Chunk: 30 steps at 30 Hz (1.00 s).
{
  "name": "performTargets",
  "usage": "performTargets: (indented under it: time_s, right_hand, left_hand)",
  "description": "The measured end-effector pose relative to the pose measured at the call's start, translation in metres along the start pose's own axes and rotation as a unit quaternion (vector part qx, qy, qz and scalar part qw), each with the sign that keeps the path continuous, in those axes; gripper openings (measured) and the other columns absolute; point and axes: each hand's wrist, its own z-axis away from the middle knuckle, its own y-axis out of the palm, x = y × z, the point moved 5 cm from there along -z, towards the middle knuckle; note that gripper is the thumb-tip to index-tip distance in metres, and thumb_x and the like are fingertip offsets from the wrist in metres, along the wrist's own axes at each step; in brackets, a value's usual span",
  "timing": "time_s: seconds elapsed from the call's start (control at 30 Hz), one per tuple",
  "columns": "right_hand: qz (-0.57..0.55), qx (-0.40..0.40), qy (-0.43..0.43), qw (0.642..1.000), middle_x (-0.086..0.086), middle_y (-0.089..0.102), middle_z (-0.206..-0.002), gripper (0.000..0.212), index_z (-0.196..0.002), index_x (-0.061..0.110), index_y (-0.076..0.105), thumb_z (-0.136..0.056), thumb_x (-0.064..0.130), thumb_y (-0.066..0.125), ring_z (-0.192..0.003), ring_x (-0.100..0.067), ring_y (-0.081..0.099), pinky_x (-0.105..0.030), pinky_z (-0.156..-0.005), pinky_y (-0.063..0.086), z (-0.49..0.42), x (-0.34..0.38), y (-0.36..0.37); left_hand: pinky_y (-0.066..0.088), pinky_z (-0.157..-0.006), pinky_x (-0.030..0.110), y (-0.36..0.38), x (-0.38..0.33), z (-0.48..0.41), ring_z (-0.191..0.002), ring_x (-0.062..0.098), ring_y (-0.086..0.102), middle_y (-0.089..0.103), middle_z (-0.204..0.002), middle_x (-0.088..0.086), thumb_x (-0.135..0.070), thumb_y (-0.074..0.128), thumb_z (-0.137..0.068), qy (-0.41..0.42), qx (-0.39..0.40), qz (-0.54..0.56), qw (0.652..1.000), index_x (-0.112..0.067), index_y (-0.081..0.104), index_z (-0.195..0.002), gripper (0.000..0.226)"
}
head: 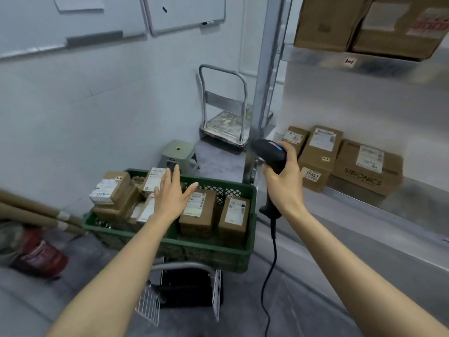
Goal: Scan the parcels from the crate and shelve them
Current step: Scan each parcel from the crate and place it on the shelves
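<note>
Reaching with spread, empty fingers, the left hand [173, 195] hovers over the crate [213, 249]; the right hand [284, 183] grips the scanner [271, 154], whose trailing cable [269, 276] could snag the crate's corner.

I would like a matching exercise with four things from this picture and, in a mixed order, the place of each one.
Things:
1. barcode scanner
2. SIBIONICS box
3. red fire extinguisher
4. left hand

Places:
A. on the floor at the left
B. over the green crate
C. in the right hand
D. on the metal shelf

Pairs: 1-C, 2-D, 3-A, 4-B
</note>
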Motion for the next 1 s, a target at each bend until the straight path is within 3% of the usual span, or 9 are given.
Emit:
performTargets:
  time_s: [0.07, 0.17, 0.37, 0.43, 0.57, 0.67, 0.87, 1.0]
  right_hand:
    - [0.002, -0.001, 0.012, 1.000, 0.006, 0.053, -0.115, 0.052, -0.133, 0.028, 0.039, -0.090, 0.005, 0.057, -0.096, -0.015, 0.059, -0.009, -0.067, 0.047, -0.004, -0.007, 0.011]
    - [0.018, -0.013, 0.029, 0.999, 0.003, 0.053, -0.115, 0.052, -0.134, 0.026, 0.039, -0.090, 0.004, 0.057, -0.090, -0.010, 0.058, -0.003, -0.060, 0.044, -0.012, -0.018, 0.028]
    - [0.038, -0.046, 0.069, 0.996, 0.008, 0.050, -0.110, 0.052, -0.133, 0.022, 0.040, -0.089, 0.002, 0.058, -0.085, 0.024, 0.048, 0.003, -0.062, 0.038, -0.025, -0.051, 0.055]
    - [0.049, -0.055, 0.082, 0.994, 0.010, 0.049, -0.109, 0.052, -0.133, 0.022, 0.040, -0.089, 0.002, 0.058, -0.087, 0.022, 0.049, 0.003, -0.062, 0.038, -0.025, -0.064, 0.062]
    - [0.063, -0.069, 0.117, 0.989, 0.013, 0.052, -0.108, 0.051, -0.132, 0.029, 0.040, -0.090, 0.006, 0.058, -0.095, -0.011, 0.058, -0.002, -0.063, 0.043, -0.024, -0.092, 0.070]
    - [0.063, -0.074, 0.134, 0.986, 0.012, 0.051, -0.113, 0.053, -0.134, 0.025, 0.039, -0.089, 0.004, 0.058, -0.100, -0.005, 0.053, 0.002, -0.070, 0.041, -0.023, -0.109, 0.072]
    - [0.072, -0.065, 0.160, 0.982, 0.023, 0.046, -0.105, 0.054, -0.134, 0.020, 0.039, -0.088, 0.000, 0.058, -0.088, 0.012, 0.048, 0.003, -0.069, 0.038, -0.017, -0.153, 0.069]
    - [0.072, -0.067, 0.173, 0.980, 0.028, 0.046, -0.103, 0.052, -0.131, 0.020, 0.042, -0.087, -0.001, 0.060, -0.091, 0.026, 0.046, 0.003, -0.068, 0.039, -0.012, -0.183, 0.061]
  left_hand:
    - [0.015, -0.117, 0.051, 0.013, 0.009, -0.008, -0.148, 0.025, 0.005, 0.005, -0.161, 0.009, -0.066, 0.033, -0.089, 0.003, 0.020, -0.007, 1.000, -0.021, 0.002, -0.153, 0.085]
    - [0.015, -0.117, 0.051, 0.032, 0.018, -0.023, -0.147, 0.025, 0.006, 0.005, -0.161, 0.010, -0.066, 0.035, -0.090, 0.012, 0.053, -0.009, 0.999, -0.020, 0.003, -0.153, 0.084]
    - [0.013, -0.117, 0.053, 0.076, 0.025, -0.056, -0.147, 0.025, 0.005, 0.005, -0.161, 0.009, -0.063, 0.040, -0.090, 0.041, 0.119, 0.019, 0.992, -0.022, 0.004, -0.153, 0.084]
    - [0.014, -0.116, 0.054, 0.091, 0.025, -0.065, -0.147, 0.024, 0.005, 0.005, -0.161, 0.008, -0.064, 0.038, -0.090, 0.050, 0.141, 0.013, 0.989, -0.022, 0.003, -0.154, 0.084]
    - [0.017, -0.116, 0.054, 0.123, 0.023, -0.076, -0.147, 0.025, 0.009, 0.009, -0.160, 0.008, -0.067, 0.038, -0.088, 0.064, 0.159, 0.028, 0.985, -0.023, 0.006, -0.153, 0.085]
    - [0.021, -0.113, 0.053, 0.147, 0.021, -0.077, -0.145, 0.027, 0.016, 0.015, -0.159, 0.009, -0.069, 0.040, -0.086, 0.072, 0.166, 0.044, 0.983, -0.025, 0.009, -0.152, 0.085]
    - [0.024, -0.116, 0.047, 0.215, 0.012, -0.067, -0.145, 0.024, 0.020, 0.019, -0.158, 0.008, -0.059, 0.047, -0.090, 0.045, 0.232, 0.129, 0.963, -0.019, 0.014, -0.153, 0.081]
    - [0.025, -0.112, 0.040, 0.258, 0.011, -0.055, -0.143, 0.025, 0.025, 0.022, -0.157, 0.010, -0.051, 0.049, -0.093, 0.000, 0.271, 0.203, 0.941, -0.017, 0.009, -0.153, 0.079]
